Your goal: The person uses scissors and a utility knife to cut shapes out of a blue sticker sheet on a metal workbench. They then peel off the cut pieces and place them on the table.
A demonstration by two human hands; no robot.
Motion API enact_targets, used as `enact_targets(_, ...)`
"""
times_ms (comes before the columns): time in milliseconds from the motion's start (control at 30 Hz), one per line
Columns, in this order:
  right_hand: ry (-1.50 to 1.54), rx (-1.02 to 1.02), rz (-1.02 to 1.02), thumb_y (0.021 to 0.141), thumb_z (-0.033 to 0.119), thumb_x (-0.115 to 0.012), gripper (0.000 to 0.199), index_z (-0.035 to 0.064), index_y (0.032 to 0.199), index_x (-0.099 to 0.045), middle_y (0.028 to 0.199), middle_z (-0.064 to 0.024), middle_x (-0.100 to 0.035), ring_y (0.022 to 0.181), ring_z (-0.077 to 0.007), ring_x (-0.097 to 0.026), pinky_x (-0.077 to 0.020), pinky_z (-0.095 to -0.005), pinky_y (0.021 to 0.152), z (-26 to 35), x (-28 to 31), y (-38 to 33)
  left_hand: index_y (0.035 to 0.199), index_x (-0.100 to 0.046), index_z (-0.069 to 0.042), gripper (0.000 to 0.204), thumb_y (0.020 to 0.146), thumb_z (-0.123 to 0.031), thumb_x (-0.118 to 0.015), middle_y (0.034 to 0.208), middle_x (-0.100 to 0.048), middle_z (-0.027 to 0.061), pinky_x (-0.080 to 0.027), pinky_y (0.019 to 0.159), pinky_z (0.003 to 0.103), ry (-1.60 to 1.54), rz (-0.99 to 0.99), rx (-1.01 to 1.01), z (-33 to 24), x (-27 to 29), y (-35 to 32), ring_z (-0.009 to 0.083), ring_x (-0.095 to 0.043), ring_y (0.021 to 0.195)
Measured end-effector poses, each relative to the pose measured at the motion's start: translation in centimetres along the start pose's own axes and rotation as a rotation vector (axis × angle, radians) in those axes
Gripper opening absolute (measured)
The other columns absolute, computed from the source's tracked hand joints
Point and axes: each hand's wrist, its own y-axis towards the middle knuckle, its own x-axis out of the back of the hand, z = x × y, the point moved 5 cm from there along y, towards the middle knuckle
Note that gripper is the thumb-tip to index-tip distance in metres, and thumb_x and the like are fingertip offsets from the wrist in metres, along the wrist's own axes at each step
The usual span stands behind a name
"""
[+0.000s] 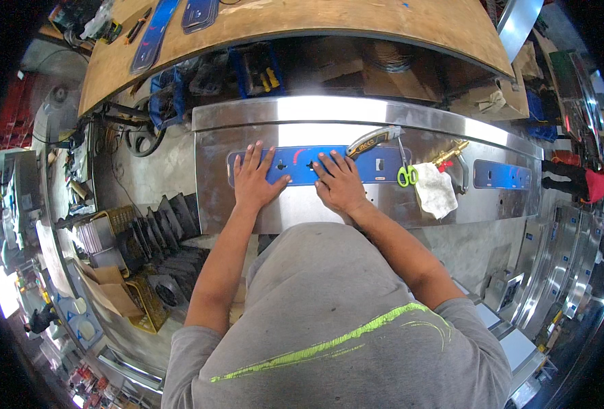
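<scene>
A long blue panel decal (pixel 373 165) with rounded ends and small cut-outs lies along a stainless steel panel (pixel 295 204). My left hand (pixel 255 176) rests flat on its left part, fingers spread. Near the middle of the decal, my right hand (pixel 341 180) presses down with its fingers stretched out and apart. Just beyond the right hand lies a utility knife (pixel 372 140), tilted across the decal's far edge. Green-handled scissors (pixel 407 176) sit at the decal's right end, beside a crumpled white cloth (pixel 435 191).
Right of the cloth are a brass valve fitting (pixel 450 154), a metal handle (pixel 462 174) and a shorter blue label strip (pixel 501 174). Across the far side runs a wooden bench (pixel 302 19) holding more blue decals (pixel 155 34). Dark metal parts (pixel 158 228) and a yellow crate (pixel 148 303) stand on the left.
</scene>
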Motion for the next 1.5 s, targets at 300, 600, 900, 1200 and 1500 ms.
enact_targets(300, -0.028, 0.005, -0.008, 0.094, 0.033, -0.060, 0.048, 0.0140, 0.138, -0.061, 0.149, -0.0114, -0.052, 0.139, -0.0361, -0.044, -0.0337, -0.0583, 0.112, -0.6, -0.1, 0.7, 0.153, -0.048, -0.024, 0.086, 0.082, -0.070, -0.066, 0.164, -0.035, 0.0108, -0.018, 0.123, 0.056, 0.018, 0.005, 0.005, 0.3, -0.3, 0.7, 0.0310, -0.031, 0.152)
enact_targets(600, -0.013, -0.007, -0.016, 0.094, 0.033, -0.059, 0.046, 0.0115, 0.135, -0.063, 0.149, -0.0127, -0.051, 0.140, -0.0369, -0.043, -0.0346, -0.0598, 0.112, -0.4, 0.1, 0.7, 0.152, -0.049, -0.022, 0.086, 0.082, -0.068, -0.068, 0.164, -0.034, 0.0125, -0.018, 0.123, 0.056, -0.001, 0.053, 0.013, 0.2, 0.0, 1.0, 0.0324, -0.028, 0.153)
enact_targets(900, 0.005, -0.006, -0.071, 0.092, 0.033, -0.061, 0.047, 0.0115, 0.134, -0.064, 0.148, -0.0131, -0.053, 0.139, -0.0374, -0.045, -0.0354, -0.0589, 0.111, -0.4, 0.2, 0.7, 0.147, -0.052, -0.014, 0.078, 0.083, -0.054, -0.070, 0.163, -0.032, 0.0182, -0.019, 0.122, 0.059, -0.120, -0.008, -0.199, -4.0, 0.3, 2.7, 0.0379, -0.026, 0.153)
enact_targets(1200, 0.018, -0.015, -0.010, 0.094, 0.035, -0.060, 0.048, 0.0104, 0.136, -0.063, 0.151, -0.0133, -0.051, 0.141, -0.0375, -0.043, -0.0335, -0.0591, 0.113, -0.5, -0.3, 0.7, 0.155, -0.045, -0.032, 0.073, 0.089, -0.058, -0.064, 0.168, -0.021, 0.0183, -0.011, 0.124, 0.058, -0.116, 0.122, -0.164, -3.4, -0.8, 2.8, 0.0375, -0.020, 0.155)
enact_targets(1500, 0.052, -0.043, -0.027, 0.090, 0.034, -0.065, 0.050, 0.0069, 0.131, -0.063, 0.147, -0.0131, -0.056, 0.139, -0.0358, -0.047, -0.0332, -0.0558, 0.113, -0.9, -0.1, 0.8, 0.155, -0.043, -0.035, 0.073, 0.090, -0.061, -0.061, 0.169, -0.020, 0.0177, -0.011, 0.125, 0.057, -0.089, 0.156, -0.133, -3.5, -1.0, 2.8, 0.0365, -0.019, 0.155)
